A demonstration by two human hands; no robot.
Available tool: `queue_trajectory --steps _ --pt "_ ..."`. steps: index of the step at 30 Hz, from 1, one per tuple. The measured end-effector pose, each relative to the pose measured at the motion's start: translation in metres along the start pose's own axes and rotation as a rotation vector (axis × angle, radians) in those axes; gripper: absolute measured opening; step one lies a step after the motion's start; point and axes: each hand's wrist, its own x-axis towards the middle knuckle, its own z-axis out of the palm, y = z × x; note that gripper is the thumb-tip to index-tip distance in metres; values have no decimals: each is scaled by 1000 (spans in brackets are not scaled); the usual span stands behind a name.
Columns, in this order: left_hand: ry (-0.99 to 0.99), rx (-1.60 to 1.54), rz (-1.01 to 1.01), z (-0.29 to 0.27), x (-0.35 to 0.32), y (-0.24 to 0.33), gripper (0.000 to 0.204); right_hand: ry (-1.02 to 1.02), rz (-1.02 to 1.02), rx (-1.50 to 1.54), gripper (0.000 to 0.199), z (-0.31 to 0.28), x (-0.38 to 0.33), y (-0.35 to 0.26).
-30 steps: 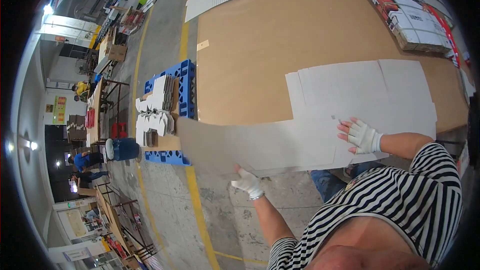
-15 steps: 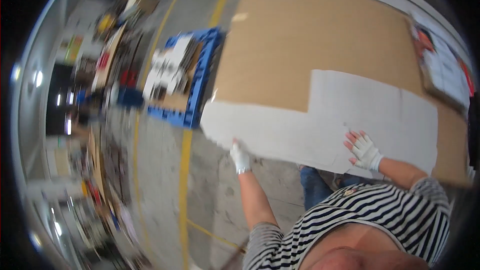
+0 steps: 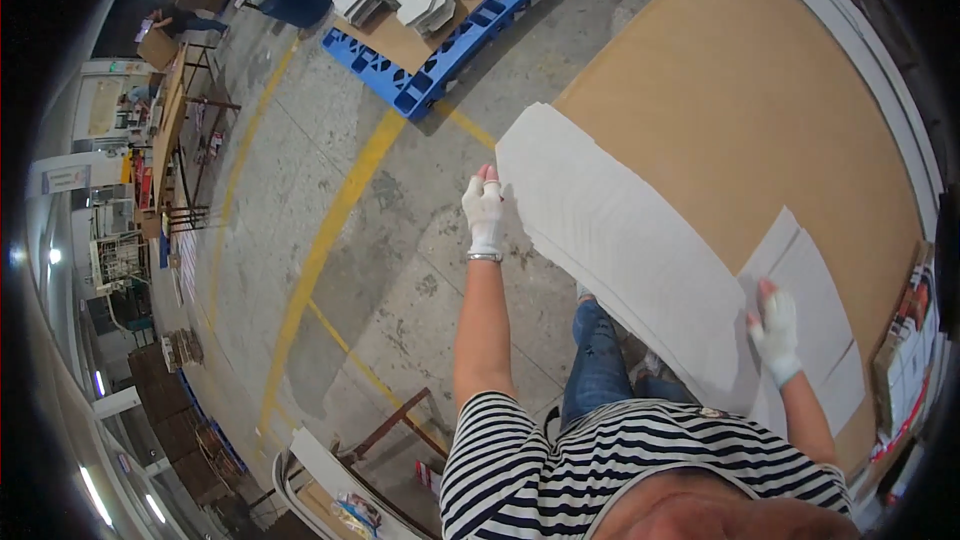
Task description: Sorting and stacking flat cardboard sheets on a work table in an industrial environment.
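Observation:
A stack of white L-shaped cardboard sheets [image 3: 620, 230] lies along the near side of a large brown cardboard surface [image 3: 760, 90], its left edge slightly stepped. Beside that left edge is my left hand [image 3: 484, 212] in a white fingerless glove, fingertips pointing forward and close to the sheets; nothing is gripped in it. Whether it touches the edge is hard to tell. My right hand [image 3: 776, 335], gloved alike and a little blurred, rests on the right part of the stack with thumb and fingers apart.
A blue pallet [image 3: 420, 95] with stacked white cardboard pieces [image 3: 425, 0] stands on the floor at the far left. Printed sheets [image 3: 905, 360] lie at the right edge. A metal-framed chair or stand [image 3: 330, 480] is at lower left. Other people [image 3: 185, 20] work in the distance.
My view has swung, so the pallet and sheets appear turned. The left hand is now farther forward along the stack's left edge. The right hand remains on the sheets, its fingers now pointing forward.

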Motion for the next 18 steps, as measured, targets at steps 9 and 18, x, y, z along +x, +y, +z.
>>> queue_trajectory --steps 9,18 --pt "-239 -104 -92 0 16 41 25 -79 -281 86 55 38 288 -192" --pt "-280 -139 -46 -6 18 47 20 -134 92 875 23 9 288 -221"
